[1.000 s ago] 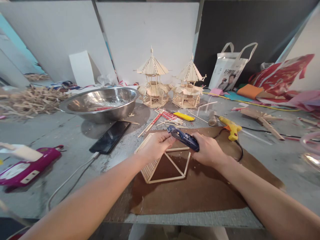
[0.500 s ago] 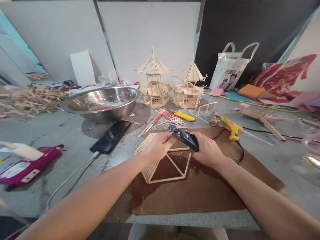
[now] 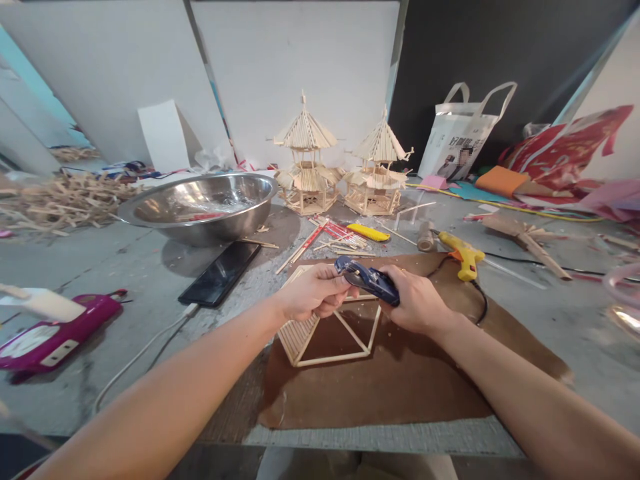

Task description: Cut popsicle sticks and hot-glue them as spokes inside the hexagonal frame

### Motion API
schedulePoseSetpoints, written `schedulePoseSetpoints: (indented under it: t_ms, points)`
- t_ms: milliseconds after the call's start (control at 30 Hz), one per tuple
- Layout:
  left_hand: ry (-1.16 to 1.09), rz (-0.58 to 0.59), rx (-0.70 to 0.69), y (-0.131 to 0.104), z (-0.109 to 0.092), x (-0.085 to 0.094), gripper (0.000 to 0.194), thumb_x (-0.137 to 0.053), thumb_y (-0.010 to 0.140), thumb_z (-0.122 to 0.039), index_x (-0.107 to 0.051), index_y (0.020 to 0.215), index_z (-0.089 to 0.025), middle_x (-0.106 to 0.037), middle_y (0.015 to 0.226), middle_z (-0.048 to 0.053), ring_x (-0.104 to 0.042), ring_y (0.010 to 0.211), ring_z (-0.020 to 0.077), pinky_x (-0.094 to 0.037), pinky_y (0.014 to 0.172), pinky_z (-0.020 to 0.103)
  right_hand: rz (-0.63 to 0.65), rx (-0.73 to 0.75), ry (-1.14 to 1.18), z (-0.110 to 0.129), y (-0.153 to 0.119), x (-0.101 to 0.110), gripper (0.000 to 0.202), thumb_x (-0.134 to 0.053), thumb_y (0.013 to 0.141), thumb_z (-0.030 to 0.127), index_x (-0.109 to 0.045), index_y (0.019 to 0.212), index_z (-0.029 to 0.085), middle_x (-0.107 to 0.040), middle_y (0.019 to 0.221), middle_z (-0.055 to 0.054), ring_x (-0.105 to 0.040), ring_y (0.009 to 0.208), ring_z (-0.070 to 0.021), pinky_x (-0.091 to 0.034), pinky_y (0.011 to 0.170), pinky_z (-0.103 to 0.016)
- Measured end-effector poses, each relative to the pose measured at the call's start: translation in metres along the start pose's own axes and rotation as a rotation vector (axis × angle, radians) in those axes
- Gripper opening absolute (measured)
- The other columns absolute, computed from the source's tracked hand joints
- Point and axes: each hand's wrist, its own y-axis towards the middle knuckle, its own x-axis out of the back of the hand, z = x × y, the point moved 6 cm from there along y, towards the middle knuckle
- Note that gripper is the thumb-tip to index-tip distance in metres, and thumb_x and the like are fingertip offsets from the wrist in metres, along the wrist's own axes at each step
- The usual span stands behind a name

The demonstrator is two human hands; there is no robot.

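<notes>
My right hand (image 3: 417, 299) is wrapped round a dark blue hand cutter (image 3: 374, 279), its head pointing left. At that head, my left hand (image 3: 314, 291) is closed in a pinch; whatever sits between the fingertips is too small or hidden to make out. Below both hands lies a frame of thin wooden sticks (image 3: 333, 361), with spokes meeting toward its middle. Its left part is covered by sticks laid side by side, and my left hand hides some of them. The frame rests on a brown sheet (image 3: 400, 393).
A yellow glue gun (image 3: 463, 257) lies to the right. Behind are a yellow utility knife (image 3: 369, 233), loose sticks and two stick pagodas (image 3: 306, 180) (image 3: 377, 180). At left stand a steel bowl (image 3: 200, 230), a phone (image 3: 220, 273) and a purple power strip (image 3: 65, 333).
My left hand has shifted slightly, with its fingers curled more below the cutter's head. The cutter stays in my right hand, and the frame lies as before.
</notes>
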Motion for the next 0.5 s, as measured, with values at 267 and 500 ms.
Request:
schedulePoseSetpoints:
  t_ms: [267,500]
  points:
    - [0.464,-0.268,-0.243,-0.001,-0.015,0.006,0.030,-0.042,0.076,-0.040,-0.048,0.064,-0.013,-0.028,0.044,-0.007,-0.023,0.038,0.0036,-0.018,0.037,0.017,0.056,-0.124,-0.103,-0.002,0.003,0.001,0.031,-0.046,0.063,0.022,-0.046,0.094,0.018,-0.061,0.083,-0.006,-0.057,0.072,-0.0205,-0.035,0.059,-0.027]
    - [0.907,-0.541,-0.449,-0.008,-0.027,0.002,0.029,-0.036,0.080,-0.030,-0.047,0.059,-0.013,-0.038,0.053,-0.004,-0.035,0.053,0.0071,-0.028,0.051,0.019,0.060,-0.191,-0.117,-0.001,0.004,-0.001,0.028,-0.045,0.066,0.027,-0.046,0.093,0.018,-0.062,0.083,-0.006,-0.057,0.072,-0.0209,-0.033,0.057,-0.027]
